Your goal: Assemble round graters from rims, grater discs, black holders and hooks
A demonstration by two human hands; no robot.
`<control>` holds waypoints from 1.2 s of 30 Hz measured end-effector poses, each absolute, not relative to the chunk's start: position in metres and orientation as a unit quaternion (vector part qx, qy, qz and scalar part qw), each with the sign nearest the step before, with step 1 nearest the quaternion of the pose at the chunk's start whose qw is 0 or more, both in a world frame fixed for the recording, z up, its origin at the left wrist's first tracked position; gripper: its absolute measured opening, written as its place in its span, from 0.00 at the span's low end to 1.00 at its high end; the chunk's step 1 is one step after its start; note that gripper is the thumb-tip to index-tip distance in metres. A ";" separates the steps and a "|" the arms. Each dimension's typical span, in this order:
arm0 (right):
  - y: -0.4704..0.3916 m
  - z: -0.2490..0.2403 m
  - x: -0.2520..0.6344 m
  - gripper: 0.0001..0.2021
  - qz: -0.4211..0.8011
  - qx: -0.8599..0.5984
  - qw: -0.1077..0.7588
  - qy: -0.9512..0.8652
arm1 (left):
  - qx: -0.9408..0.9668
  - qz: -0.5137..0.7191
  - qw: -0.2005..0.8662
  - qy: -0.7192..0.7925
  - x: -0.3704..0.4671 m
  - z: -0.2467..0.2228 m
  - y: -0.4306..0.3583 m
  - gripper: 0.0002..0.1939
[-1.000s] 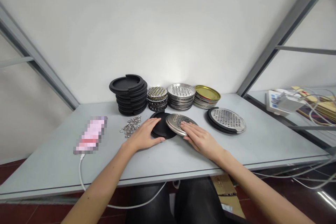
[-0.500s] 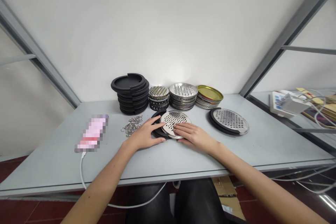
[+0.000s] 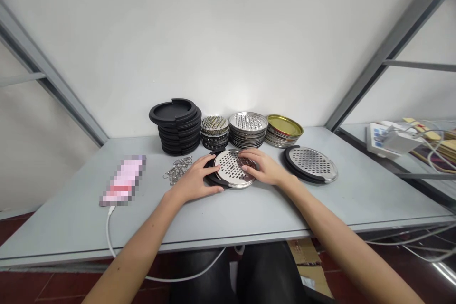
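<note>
A round metal grater disc [image 3: 231, 169] lies on the desk, its left side inside a black C-shaped holder [image 3: 211, 178]. My left hand [image 3: 197, 178] rests on the holder with fingers spread, fingertips reaching the disc's left edge and thumb on the desk side. On the disc's right part lies my right hand [image 3: 262, 166], its thumb apart from its bent fingers. Right of it sits another grater disc [image 3: 313, 161] in a black holder. Behind stand black holders [image 3: 180, 128], small grater discs [image 3: 215, 126], larger grater discs [image 3: 248, 123] and gold-topped lids [image 3: 285, 126], all stacked.
Metal clips [image 3: 177, 169] lie in a loose pile left of my left hand. Further left is a phone [image 3: 123, 183] with a white cable [image 3: 109, 232] running off the front edge. A power strip [image 3: 383, 140] with cables sits at the far right.
My right hand has moved from the disc's lower right toward its upper right edge, its thumb now apart. The disc sits slightly further left. My left hand has barely moved.
</note>
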State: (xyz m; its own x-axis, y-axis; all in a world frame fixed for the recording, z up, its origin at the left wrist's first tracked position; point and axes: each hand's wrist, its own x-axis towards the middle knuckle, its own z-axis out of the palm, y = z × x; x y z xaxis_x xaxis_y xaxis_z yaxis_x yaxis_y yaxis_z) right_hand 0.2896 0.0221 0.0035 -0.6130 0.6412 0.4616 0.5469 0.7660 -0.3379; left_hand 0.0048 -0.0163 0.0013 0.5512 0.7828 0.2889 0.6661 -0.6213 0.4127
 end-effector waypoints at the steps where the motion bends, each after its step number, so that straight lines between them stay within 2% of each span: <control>1: 0.021 0.001 0.290 0.20 0.091 -0.332 0.294 -0.892 | 0.871 0.229 0.125 0.416 0.004 0.001 -0.016 0.33; 5: 0.020 -0.007 0.298 0.25 0.125 -0.345 0.289 -0.884 | 0.868 0.239 0.121 0.418 0.004 0.002 -0.015 0.31; 10: 0.024 -0.010 0.309 0.41 0.176 -0.354 0.255 -0.882 | 0.859 0.240 0.136 0.431 0.002 0.006 -0.016 0.29; 14: 0.024 -0.012 0.308 0.48 0.196 -0.369 0.247 -0.874 | 0.847 0.222 0.153 0.457 0.000 0.005 -0.015 0.42; 17: 0.023 -0.014 0.306 0.49 0.193 -0.382 0.245 -0.870 | 0.848 0.222 0.154 0.456 0.000 0.003 -0.013 0.48; 29: 0.016 -0.016 0.291 0.47 0.188 -0.338 0.284 -0.877 | 0.859 0.234 0.153 0.429 0.009 0.006 -0.018 0.49; 36: 0.018 -0.018 0.292 0.50 0.191 -0.343 0.281 -0.876 | 0.863 0.233 0.161 0.419 0.009 0.009 -0.017 0.48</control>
